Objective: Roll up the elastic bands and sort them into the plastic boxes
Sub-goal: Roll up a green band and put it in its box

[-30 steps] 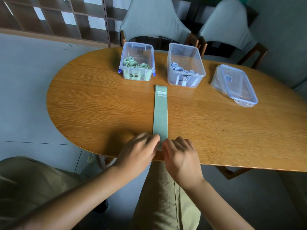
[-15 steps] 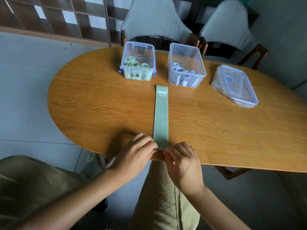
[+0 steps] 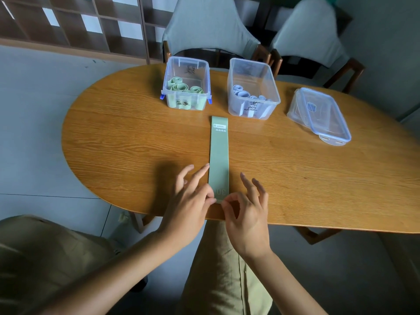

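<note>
Green elastic band lies flat and straight on the wooden table, running away from me toward the boxes, printed label at the far end. Near end sits at the table edge, between my hands. My left hand pinches the near-left corner with thumb and index; other fingers spread out straight, lying along the band's left edge. My right hand pinches the near-right corner the same way, thumb and index closed on it; remaining fingers lifted and fanned just right of the band. Band not rolled yet, near end looks flat.

Far end stops just short of the gap between two clear boxes. Left box holds rolled green bands. Right box holds rolled pale blue bands. Both open, handwritten labels on front. Clear lidded container lies further right, well apart.
</note>
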### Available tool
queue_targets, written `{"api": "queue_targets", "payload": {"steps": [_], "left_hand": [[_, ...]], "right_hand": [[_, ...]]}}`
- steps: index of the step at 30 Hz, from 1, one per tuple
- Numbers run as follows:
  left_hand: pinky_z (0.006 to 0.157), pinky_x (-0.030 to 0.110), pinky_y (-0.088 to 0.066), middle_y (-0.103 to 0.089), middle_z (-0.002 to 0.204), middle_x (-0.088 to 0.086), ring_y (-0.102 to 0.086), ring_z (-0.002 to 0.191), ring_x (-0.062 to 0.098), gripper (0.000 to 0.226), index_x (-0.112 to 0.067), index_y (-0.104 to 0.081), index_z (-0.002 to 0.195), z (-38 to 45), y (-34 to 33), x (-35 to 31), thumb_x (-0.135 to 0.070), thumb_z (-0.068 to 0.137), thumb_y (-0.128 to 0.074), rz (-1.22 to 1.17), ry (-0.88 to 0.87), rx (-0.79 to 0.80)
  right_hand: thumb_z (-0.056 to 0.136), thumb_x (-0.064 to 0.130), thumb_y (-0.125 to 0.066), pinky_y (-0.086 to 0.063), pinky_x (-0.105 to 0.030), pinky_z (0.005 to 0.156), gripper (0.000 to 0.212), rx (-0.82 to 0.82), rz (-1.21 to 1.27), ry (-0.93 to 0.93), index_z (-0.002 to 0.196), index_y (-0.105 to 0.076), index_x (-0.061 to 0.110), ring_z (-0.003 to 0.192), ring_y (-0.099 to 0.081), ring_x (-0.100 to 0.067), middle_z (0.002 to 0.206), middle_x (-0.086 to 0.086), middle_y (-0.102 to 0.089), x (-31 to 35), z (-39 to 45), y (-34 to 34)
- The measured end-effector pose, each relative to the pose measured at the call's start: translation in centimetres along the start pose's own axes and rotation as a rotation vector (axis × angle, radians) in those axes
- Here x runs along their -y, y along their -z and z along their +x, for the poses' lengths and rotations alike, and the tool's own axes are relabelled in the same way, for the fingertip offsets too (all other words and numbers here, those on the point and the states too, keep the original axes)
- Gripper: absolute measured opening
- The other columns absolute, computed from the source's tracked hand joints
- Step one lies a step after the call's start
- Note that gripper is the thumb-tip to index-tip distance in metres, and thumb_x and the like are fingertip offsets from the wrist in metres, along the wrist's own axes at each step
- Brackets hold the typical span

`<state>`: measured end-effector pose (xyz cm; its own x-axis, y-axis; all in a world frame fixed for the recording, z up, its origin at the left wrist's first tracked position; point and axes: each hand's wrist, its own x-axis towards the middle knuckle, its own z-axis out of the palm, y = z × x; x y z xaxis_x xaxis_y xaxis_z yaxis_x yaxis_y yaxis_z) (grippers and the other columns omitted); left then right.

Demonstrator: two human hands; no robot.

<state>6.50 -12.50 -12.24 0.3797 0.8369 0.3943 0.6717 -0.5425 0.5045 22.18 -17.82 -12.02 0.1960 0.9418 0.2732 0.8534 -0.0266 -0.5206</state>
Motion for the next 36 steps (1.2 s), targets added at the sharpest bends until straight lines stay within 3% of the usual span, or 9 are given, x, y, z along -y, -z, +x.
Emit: {"api": "queue_targets", "payload": {"steps": [6,10,15,18,22,24,28,31,36], "left_hand": [[0.114,0.046,-0.033,-0.054,0.145,0.006,-0.032,0.139,0.030,0.016,-0.019,-0.061,0.081,0.8,-0.4,-0.5,-0.021,0.086,-0.075,0.036,0.101,-0.036],[0.114,0.046,-0.034,-0.064,0.124,0.010,-0.039,0.126,0.022,0.026,-0.011,-0.058,0.100,1.7,-0.8,-0.7,-0.010,0.082,-0.077,0.077,0.021,-0.108],[0.111,0.049,-0.039,-0.061,0.128,0.013,-0.043,0.128,0.031,0.035,-0.008,-0.054,0.119,3.3,-1.9,-0.6,-0.007,0.086,-0.067,0.172,0.015,-0.093],[0.111,0.048,-0.039,-0.061,0.128,0.013,-0.043,0.128,0.033,0.035,-0.008,-0.051,0.122,4.5,-2.4,-0.5,-0.006,0.089,-0.064,0.187,0.049,-0.104],[0.113,0.047,-0.036,-0.058,0.133,0.012,-0.041,0.134,0.038,0.035,-0.010,-0.049,0.128,6.3,-2.8,0.1,-0.021,0.096,-0.037,0.223,0.108,-0.055],[0.114,0.046,-0.035,-0.058,0.133,0.012,-0.041,0.134,0.038,0.042,-0.010,-0.050,0.129,7.2,-3.0,0.3,-0.024,0.096,-0.027,0.240,0.118,-0.044],[0.108,0.048,-0.043,-0.061,0.128,0.013,-0.044,0.129,0.039,0.041,-0.009,-0.053,0.126,8.9,-3.4,0.3,-0.021,0.093,-0.032,0.226,0.114,-0.109],[0.108,0.049,-0.042,-0.059,0.131,0.015,-0.045,0.130,0.041,0.043,-0.008,-0.051,0.129,10.3,-3.4,0.9,-0.017,0.092,-0.030,0.238,0.117,-0.083],[0.104,0.048,-0.044,-0.056,0.132,0.015,-0.042,0.132,0.038,0.050,-0.009,-0.047,0.129,12.8,-3.6,2.1,-0.005,0.081,-0.059,0.263,0.112,-0.021]], "right_hand": [[0.095,0.022,-0.062,-0.023,-0.045,0.114,0.006,-0.039,-0.018,-0.089,0.090,-0.064,0.020,0.149,-0.018,-0.030,0.160,-0.005,-0.035,0.6,0.9,-1.0],[0.100,0.021,-0.052,-0.026,-0.048,0.113,0.006,-0.073,-0.056,-0.146,0.101,-0.055,0.016,0.151,-0.015,-0.032,0.162,-0.012,-0.027,1.3,1.3,-2.2],[0.104,0.024,-0.041,-0.025,-0.049,0.114,0.016,-0.054,-0.119,-0.173,0.111,-0.051,0.014,0.152,-0.011,-0.032,0.165,-0.013,-0.020,1.5,3.1,-3.0],[0.104,0.035,-0.029,-0.021,-0.049,0.117,0.030,-0.004,-0.109,-0.210,0.118,-0.048,0.016,0.154,-0.004,-0.030,0.167,-0.011,-0.012,1.6,4.7,-3.0],[0.095,0.048,-0.009,-0.017,-0.050,0.119,0.057,0.009,-0.094,-0.211,0.122,-0.047,0.016,0.154,-0.001,-0.029,0.167,-0.010,-0.009,2.0,6.6,-3.1],[0.095,0.048,-0.008,-0.014,-0.049,0.120,0.059,0.020,-0.092,-0.217,0.124,-0.047,0.015,0.154,0.000,-0.029,0.167,-0.010,-0.009,2.1,7.6,-3.3],[0.106,0.020,-0.030,-0.015,-0.050,0.121,0.027,0.022,-0.098,-0.236,0.128,-0.045,0.016,0.154,0.001,-0.027,0.167,-0.008,-0.008,1.6,9.5,-4.1],[0.102,0.012,-0.030,-0.016,-0.049,0.119,0.031,-0.003,-0.122,-0.224,0.130,-0.044,0.017,0.154,-0.001,-0.028,0.167,-0.009,-0.010,1.4,11.1,-4.4],[0.099,0.010,-0.029,-0.017,-0.047,0.117,0.035,-0.024,-0.148,-0.237,0.130,-0.044,0.016,0.152,-0.006,-0.028,0.165,-0.007,-0.016,1.4,14.0,-5.0]]}}
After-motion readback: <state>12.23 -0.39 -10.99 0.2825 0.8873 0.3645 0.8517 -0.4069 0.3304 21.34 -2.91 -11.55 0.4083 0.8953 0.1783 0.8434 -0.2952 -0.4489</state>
